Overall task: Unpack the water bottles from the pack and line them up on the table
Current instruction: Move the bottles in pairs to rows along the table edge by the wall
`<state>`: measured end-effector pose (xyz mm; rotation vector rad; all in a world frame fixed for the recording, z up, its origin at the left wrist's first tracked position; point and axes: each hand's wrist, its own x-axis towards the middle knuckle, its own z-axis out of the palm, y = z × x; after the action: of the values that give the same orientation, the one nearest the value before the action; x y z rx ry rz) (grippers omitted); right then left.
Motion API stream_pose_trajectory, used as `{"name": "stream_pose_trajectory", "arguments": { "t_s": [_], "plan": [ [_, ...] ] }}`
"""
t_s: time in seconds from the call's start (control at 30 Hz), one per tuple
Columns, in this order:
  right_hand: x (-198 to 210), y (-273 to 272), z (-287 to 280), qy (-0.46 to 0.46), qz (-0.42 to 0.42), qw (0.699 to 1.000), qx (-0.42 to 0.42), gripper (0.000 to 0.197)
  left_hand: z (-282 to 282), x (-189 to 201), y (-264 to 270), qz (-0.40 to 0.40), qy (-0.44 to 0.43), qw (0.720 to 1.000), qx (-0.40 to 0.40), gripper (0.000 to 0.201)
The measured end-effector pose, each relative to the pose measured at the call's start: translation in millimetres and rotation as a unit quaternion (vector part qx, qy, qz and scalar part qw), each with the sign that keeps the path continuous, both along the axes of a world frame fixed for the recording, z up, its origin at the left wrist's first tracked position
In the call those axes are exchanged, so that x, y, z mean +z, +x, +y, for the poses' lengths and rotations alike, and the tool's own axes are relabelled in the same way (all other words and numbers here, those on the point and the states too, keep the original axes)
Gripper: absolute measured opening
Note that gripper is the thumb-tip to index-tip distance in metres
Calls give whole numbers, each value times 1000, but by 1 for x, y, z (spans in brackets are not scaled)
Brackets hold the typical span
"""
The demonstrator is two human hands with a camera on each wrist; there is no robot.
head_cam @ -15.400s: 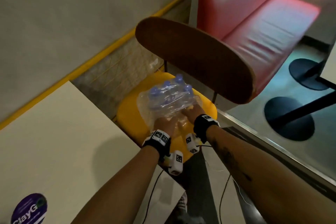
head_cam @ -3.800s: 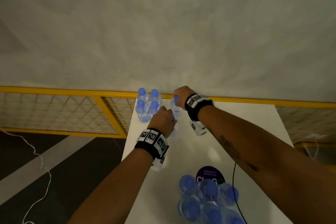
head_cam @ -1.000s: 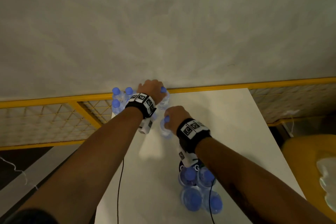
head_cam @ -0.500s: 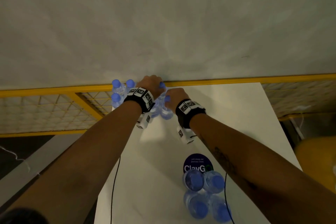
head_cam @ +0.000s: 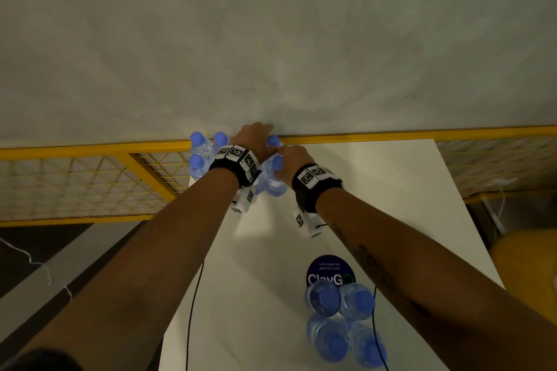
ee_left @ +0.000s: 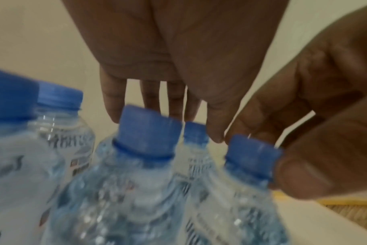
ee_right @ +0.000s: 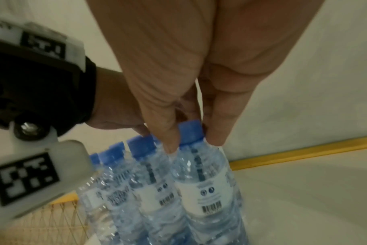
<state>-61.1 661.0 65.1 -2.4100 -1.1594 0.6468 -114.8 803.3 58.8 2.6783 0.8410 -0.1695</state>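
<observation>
Several clear water bottles with blue caps [head_cam: 197, 159] stand grouped at the far left corner of the white table [head_cam: 376, 190]. My left hand [head_cam: 256, 141] reaches over them, and its thumb and fingers pinch the cap of the rearmost bottle [ee_left: 196, 132] by the wall. Just beside it, my right hand [head_cam: 284, 156] pinches the cap of another bottle [ee_right: 191, 132], which stands upright against the group. The right hand also shows in the left wrist view [ee_left: 268, 154]. Several more bottles [head_cam: 340, 322] stand in a cluster at the table's near edge.
A round purple sticker [head_cam: 330, 275] lies on the table by the near cluster. A yellow rail with mesh [head_cam: 90, 184] runs behind the table under a grey wall. A yellow chair seat [head_cam: 524, 265] sits at the right. Thin cables [head_cam: 193, 295] hang from my wrists.
My right hand has carried its bottle farther back and left, up against the group next to my left hand. The left hand stays at the rear bottle's cap.
</observation>
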Motion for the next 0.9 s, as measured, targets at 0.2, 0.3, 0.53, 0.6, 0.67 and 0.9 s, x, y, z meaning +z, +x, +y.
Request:
{"name": "stream_pose_trajectory", "arguments": {
  "t_s": [0.2,0.3,0.53,0.6,0.67,0.9],
  "plan": [
    [42,-27,-73,-17,-28,999,33,31,-54,35,-50,-187,26,982,-10,43],
    [55,-48,-122,-24,-34,999,32,36,-109,41,-83,-240,-41,969,-33,35],
    [66,-104,-212,-150,-28,982,108,33,-218,4,-145,-221,-183,954,-83,33],
    [59,-119,-233,-170,-3,979,113,34,-239,-5,-157,-183,-206,956,-105,33],
    [47,-135,-253,-165,5,980,115,31,-253,-9,-166,-131,-206,962,-123,35],
    [24,-179,-293,-168,-17,981,93,31,-278,-8,-171,-22,-156,979,-128,56]
  ]
}}
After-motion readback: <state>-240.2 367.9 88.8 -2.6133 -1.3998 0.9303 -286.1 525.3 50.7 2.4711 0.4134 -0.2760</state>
